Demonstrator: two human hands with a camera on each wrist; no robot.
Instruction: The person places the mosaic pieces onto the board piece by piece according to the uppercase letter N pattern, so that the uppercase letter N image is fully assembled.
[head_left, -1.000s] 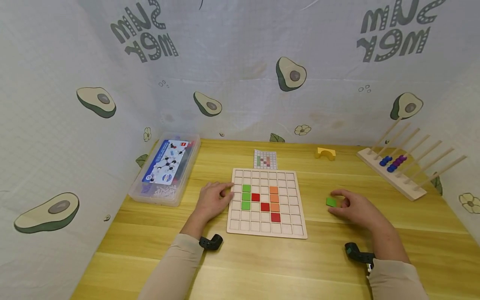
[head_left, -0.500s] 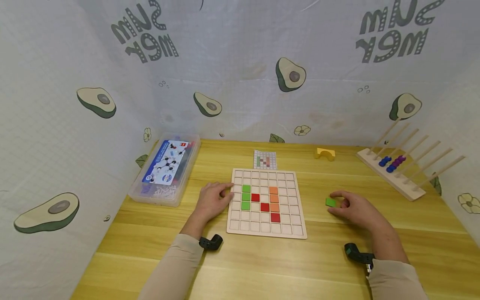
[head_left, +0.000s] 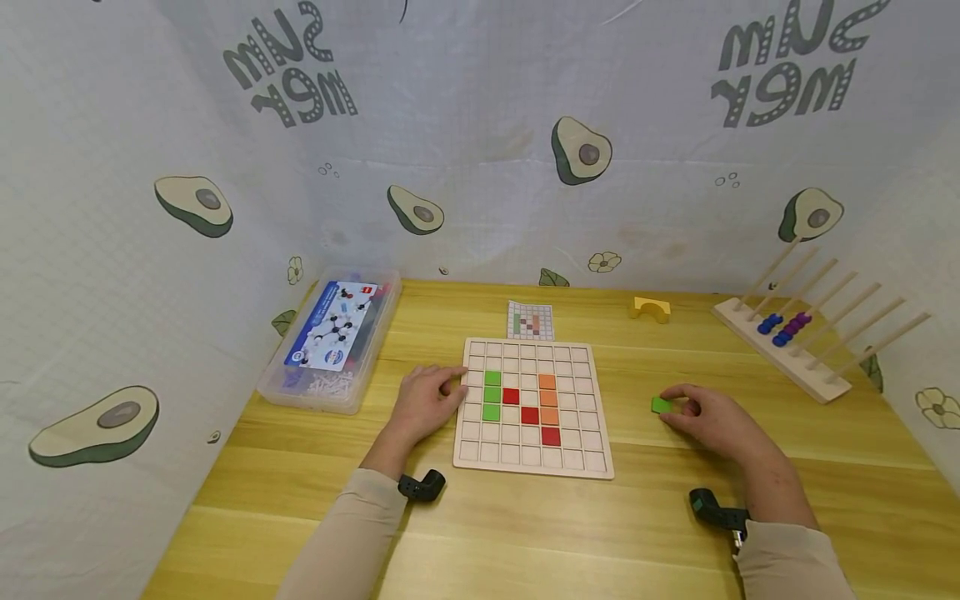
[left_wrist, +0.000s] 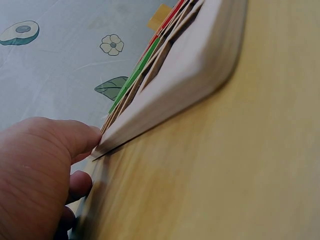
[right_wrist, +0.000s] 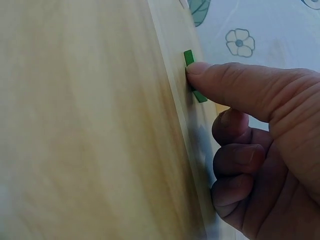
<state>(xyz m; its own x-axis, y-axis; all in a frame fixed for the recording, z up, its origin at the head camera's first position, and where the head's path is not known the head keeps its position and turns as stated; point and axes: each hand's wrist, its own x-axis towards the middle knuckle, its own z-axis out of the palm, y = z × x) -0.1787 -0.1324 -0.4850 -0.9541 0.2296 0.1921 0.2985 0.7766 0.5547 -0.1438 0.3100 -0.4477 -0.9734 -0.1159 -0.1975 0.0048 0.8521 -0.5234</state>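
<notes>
A wooden grid board [head_left: 510,454] lies on the table, with green tiles [head_left: 492,396] in a column, red tiles [head_left: 529,415] on a diagonal and orange tiles [head_left: 548,397] in another column. My left hand [head_left: 426,404] touches the board's left edge with its fingertips; the left wrist view shows the thumb [left_wrist: 82,137] at the board's side. Right of the board, my right hand [head_left: 705,415] pinches a loose green tile [head_left: 658,405] between thumb and index finger. In the right wrist view the thumb [right_wrist: 220,82] presses on that tile's edge, and the other fingers are curled.
A printed pattern card [head_left: 530,321] lies behind the board. At the left stands a clear plastic box [head_left: 360,367] with a molecule label. A yellow arch block [head_left: 649,308] is at the back, and a wooden peg rack with beads [head_left: 787,354] stands at the right.
The right thumb and index finger have come closer together onto the loose green tile, after standing a little apart around it. The left hand stays at the board's edge.
</notes>
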